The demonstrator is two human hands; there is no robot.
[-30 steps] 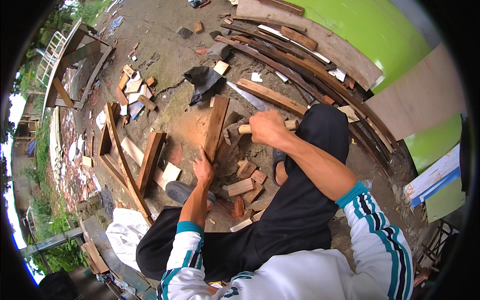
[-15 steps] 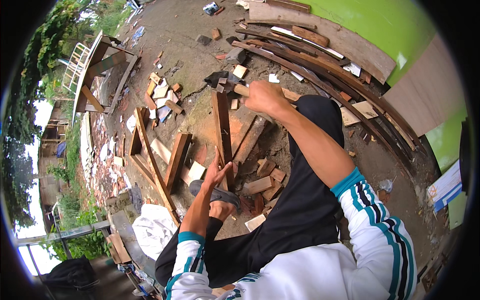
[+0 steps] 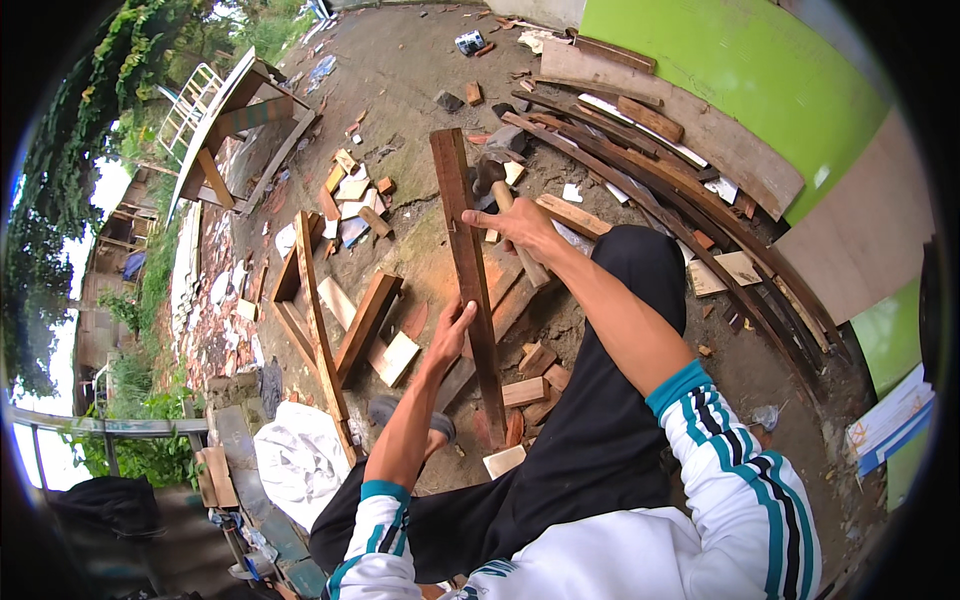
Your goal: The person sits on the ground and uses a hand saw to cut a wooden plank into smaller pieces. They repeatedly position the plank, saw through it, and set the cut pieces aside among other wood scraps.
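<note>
A long, dark reddish-brown wooden beam (image 3: 456,185) stands tilted in front of me, its far end raised and its lower end near my foot. My left hand (image 3: 454,332) is closed on the beam's left side around its middle, some fingers hidden behind the wood. My right hand (image 3: 522,230) grips a hammer (image 3: 503,196) by its pale wooden handle. The dark hammer head is up beside the beam's far half, and the handle's butt sticks out below my palm. My right thumb reaches across and touches the beam.
A joined wooden frame (image 3: 318,335) lies to the left, beside a white cloth (image 3: 300,455). Short offcuts (image 3: 525,392) are scattered below the beam. Long dark planks (image 3: 640,150) are stacked by the green wall (image 3: 720,90). An overturned table (image 3: 235,130) sits far left.
The beam has come up and tilted. My right hand has brought the hammer from the beam's far end down beside it, thumb now on the wood. The view has shifted slightly.
</note>
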